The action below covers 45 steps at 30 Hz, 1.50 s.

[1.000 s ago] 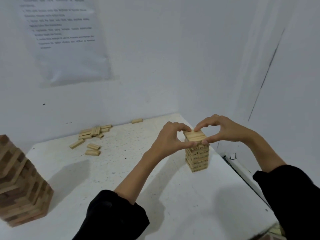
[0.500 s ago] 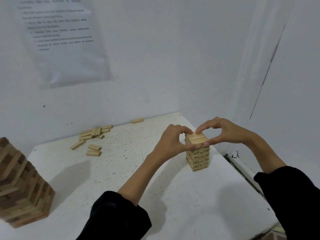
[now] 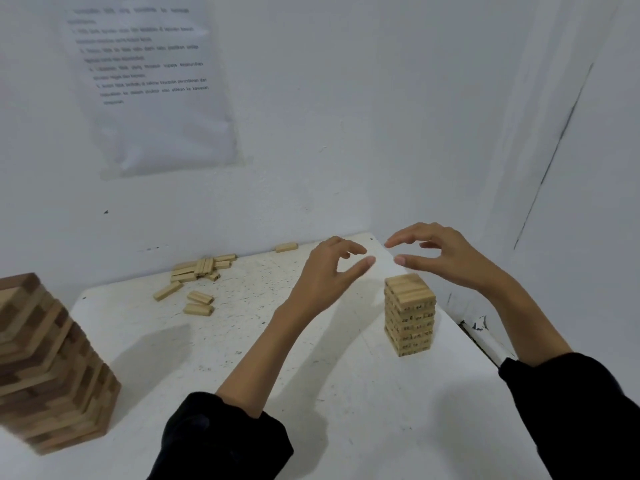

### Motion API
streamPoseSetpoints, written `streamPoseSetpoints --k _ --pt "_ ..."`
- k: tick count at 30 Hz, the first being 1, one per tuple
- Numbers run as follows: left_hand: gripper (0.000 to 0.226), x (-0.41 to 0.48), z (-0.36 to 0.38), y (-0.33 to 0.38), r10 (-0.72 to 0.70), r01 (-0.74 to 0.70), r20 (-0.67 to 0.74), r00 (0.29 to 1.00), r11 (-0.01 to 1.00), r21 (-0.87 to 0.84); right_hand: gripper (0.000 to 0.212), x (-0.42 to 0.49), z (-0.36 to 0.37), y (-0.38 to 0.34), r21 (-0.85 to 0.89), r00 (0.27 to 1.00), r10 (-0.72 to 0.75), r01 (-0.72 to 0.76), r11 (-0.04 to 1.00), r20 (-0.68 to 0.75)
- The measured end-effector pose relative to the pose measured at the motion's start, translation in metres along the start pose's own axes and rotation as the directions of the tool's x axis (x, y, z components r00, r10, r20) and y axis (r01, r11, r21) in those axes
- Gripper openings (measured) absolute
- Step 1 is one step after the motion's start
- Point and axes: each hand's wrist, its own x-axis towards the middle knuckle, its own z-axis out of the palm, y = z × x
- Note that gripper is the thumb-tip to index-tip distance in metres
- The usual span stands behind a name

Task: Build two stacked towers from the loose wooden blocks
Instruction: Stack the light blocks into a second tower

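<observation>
- Hovering in the centre of the frame, the left hand [image 3: 325,275] is loosely spread, its thumb and fingers gently curved and holding nothing.
- The right hand [image 3: 450,258] mirrors it from the right of centre, also loosely spread and holding nothing. Its thumb and forefinger point toward those of the left hand, with a clear gap between the two.
- Neither hand touches any block; both sit higher in the frame than the top of the small tower [image 3: 410,313].
- The small tower stands upright at right of centre on the white speckled surface [image 3: 242,358], near its right edge. It is built of pale blocks in crossed layers, with dark marks on the block ends that are too small to read.
- A large tower [image 3: 48,368] of light and dark wood stands at the left edge of the frame, partly cut off and well apart from the small one.
- A pile of loose blocks [image 3: 201,266] lies at the far side of the surface, left of centre and close to the wall.
- Just in front of the pile lie one angled block [image 3: 168,291] and a pair of blocks [image 3: 199,303] side by side.
- A single block [image 3: 286,247] lies alone at the far edge, right of the pile.
- Black sleeves [image 3: 221,441] cover both forearms at the bottom of the frame.
- A printed sheet [image 3: 149,81] hangs on the white wall at upper left; its text is blurred.
</observation>
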Motion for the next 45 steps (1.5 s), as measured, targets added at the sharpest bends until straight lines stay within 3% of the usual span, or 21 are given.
streamPoseSetpoints --k 7,14,21,28,33,37,41,45 --pt "0.018 -0.009 -0.042 -0.045 -0.059 0.064 -0.128 0.990 0.997 0.034 0.017 0.034 0.073 -0.037 0.020 0.989 -0.031 0.034 0.999 -0.147" --pt "0.019 -0.032 -0.063 -0.110 -0.217 0.238 -0.194 0.957 0.967 0.093 0.021 0.065 0.173 -0.029 0.101 0.995 0.072 -0.064 0.993 -0.075" --pt "0.028 -0.046 -0.061 -0.181 -0.375 0.465 -0.341 0.862 0.853 0.237 0.031 0.082 0.241 0.001 0.042 0.985 0.161 -0.158 0.986 -0.062" --pt "0.034 -0.031 -0.051 -0.227 -0.329 0.518 -0.517 0.790 0.809 0.277 0.039 0.128 0.260 0.020 -0.151 0.967 0.204 -0.227 0.962 -0.152" --pt "0.034 -0.017 -0.061 -0.246 -0.266 0.541 -0.598 0.756 0.768 0.343 0.058 0.177 0.265 0.033 -0.184 0.862 0.401 -0.468 0.864 -0.310" --pt "0.036 -0.012 -0.073 -0.258 -0.249 0.553 -0.644 0.724 0.767 0.325 0.067 0.204 0.269 0.040 -0.177 0.820 0.422 -0.515 0.839 -0.386" --pt "0.036 -0.011 -0.074 -0.262 -0.288 0.578 -0.635 0.717 0.754 0.311 0.060 0.214 0.270 0.045 -0.292 0.843 0.370 -0.495 0.818 -0.391" --pt "0.033 -0.010 -0.074 -0.259 -0.302 0.583 -0.633 0.712 0.757 0.295 0.046 0.215 0.271 0.048 -0.292 0.852 0.352 -0.475 0.830 -0.387"
